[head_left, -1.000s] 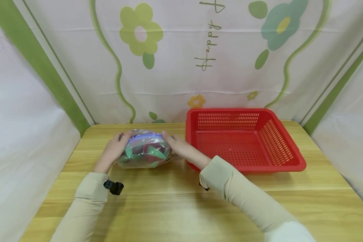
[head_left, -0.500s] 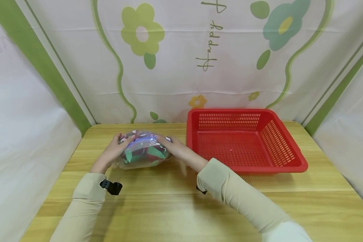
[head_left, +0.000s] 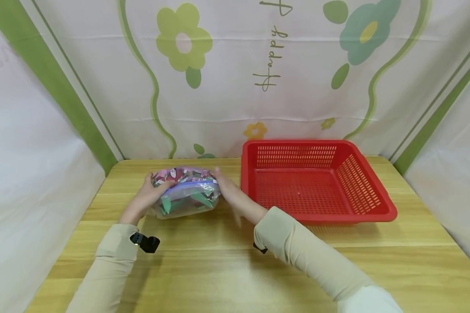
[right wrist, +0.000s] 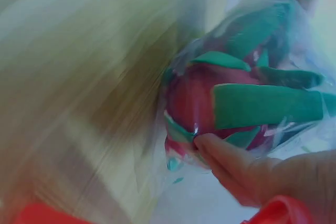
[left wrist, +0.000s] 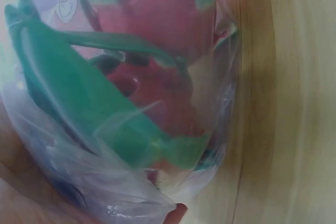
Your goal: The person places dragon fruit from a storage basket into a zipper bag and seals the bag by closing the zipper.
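A clear zip bag (head_left: 188,195) with a purple-blue zip strip lies at the left back of the table, its far side printed in pink. Red shapes with green leaves, like dragon fruit (right wrist: 191,98), fill it. My left hand (head_left: 146,195) grips the bag's left end, the thumb over the top near the zip; its other fingers are hidden behind. At the right end my right hand (head_left: 233,193) holds the bag's side, and in the right wrist view a fingertip presses on the plastic beside a red fruit. The left wrist view shows a long green leaf (left wrist: 79,82) close up through the film.
A red plastic basket (head_left: 352,218) with slotted walls stands to the right of the bag, close to my right forearm. The wooden table (head_left: 203,269) ends at the back against a flower-printed cloth (head_left: 223,87). White cloth hangs on both sides.
The bag has tilted toward me, so more of its pink printed far side shows above the zip. My right thumb has moved off the zip strip to the bag's right end.
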The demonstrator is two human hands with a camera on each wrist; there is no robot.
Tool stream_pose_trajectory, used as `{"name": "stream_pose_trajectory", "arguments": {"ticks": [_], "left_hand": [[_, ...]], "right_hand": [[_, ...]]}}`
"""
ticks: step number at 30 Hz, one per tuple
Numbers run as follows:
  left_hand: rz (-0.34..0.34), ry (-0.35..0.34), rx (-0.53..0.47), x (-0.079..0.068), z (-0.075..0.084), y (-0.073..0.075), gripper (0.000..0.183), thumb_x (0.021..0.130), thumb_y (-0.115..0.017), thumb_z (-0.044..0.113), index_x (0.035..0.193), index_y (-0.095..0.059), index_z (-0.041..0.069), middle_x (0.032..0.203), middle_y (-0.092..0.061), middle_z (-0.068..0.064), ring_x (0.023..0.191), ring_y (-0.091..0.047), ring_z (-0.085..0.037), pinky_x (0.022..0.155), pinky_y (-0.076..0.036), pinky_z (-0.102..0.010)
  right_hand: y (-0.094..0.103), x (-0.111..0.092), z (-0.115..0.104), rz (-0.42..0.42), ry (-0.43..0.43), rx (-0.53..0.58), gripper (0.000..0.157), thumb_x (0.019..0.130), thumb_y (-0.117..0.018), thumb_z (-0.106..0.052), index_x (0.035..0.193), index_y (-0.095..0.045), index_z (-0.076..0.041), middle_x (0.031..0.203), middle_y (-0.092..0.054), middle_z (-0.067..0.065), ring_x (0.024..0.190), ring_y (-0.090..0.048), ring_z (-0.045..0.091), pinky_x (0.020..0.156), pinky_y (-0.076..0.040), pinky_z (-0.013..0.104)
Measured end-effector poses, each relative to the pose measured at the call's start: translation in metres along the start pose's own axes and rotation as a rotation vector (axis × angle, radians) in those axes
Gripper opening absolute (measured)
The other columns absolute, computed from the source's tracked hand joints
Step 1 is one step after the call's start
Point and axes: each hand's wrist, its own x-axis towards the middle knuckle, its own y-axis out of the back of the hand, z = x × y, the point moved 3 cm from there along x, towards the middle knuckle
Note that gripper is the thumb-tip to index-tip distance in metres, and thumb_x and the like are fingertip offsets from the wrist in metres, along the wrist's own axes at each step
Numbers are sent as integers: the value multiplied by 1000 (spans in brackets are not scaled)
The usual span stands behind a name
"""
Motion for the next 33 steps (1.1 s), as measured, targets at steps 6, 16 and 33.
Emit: {"name": "stream_pose_trajectory", "arguments": {"ticks": [6, 16, 33], "left_hand": [[-21, -1, 19, -2, 2, -1, 103, 93, -48, 46, 146, 28, 1, 154, 8, -36, 142, -9, -51, 116, -15, -62], [20, -36, 15, -2, -1, -4, 96, 94, -48, 38, 147, 23, -1, 153, -1, -38, 140, -17, -53, 115, -20, -61], [308, -92, -31, -1, -5, -15, 85, 88, -56, 32, 155, -7, 15, 157, -18, -26, 139, -29, -46, 113, -28, -58]], "right_hand": [[3, 5, 1, -31, -60, 150, 57, 99, -45, -37, 145, -35, -6, 125, -56, 13, 108, -55, 18, 104, -43, 38], [-8, 4, 2, -111, -66, 64, 74, 94, -51, -47, 154, -16, -21, 153, -29, 16, 139, -30, 35, 112, -28, 61], [-33, 8, 16, 126, -111, -68, 110, 77, -76, -38, 153, -1, -12, 157, -10, 22, 142, -22, 41, 114, -31, 55]]}}
